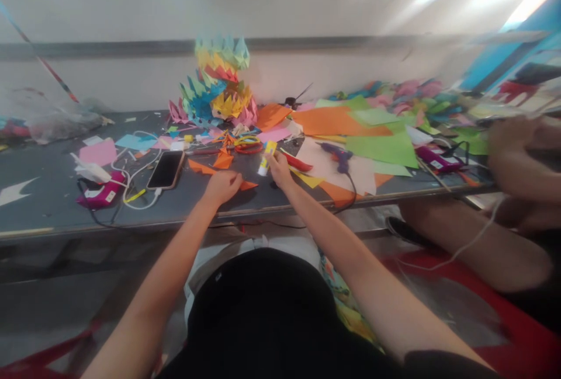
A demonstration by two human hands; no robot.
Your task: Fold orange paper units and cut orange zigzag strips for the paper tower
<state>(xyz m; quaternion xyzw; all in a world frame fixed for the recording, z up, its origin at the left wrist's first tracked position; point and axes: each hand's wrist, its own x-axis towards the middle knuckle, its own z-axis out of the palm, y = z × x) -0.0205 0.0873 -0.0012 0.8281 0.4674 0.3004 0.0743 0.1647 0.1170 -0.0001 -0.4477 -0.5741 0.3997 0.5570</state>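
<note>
My right hand [279, 170] is closed around a yellow and white glue stick [264, 164], held upright just above the table. To its left, my left hand [224, 185] rests with curled fingers on folded orange paper [200, 167], whose pointed ends stick out on both sides. More orange paper pieces lie just behind that hand. Scissors with orange and yellow handles [248, 145] lie behind the glue stick. A red tool or handle [298, 162] is to the right of my right hand.
A phone [166, 170] with white cables and a magenta device [103, 192] lie left. Folded paper crowns [219, 98] are stacked at the back. On the right are coloured sheets [381, 148], a purple glue gun [339, 158] and another person's hand [521, 154].
</note>
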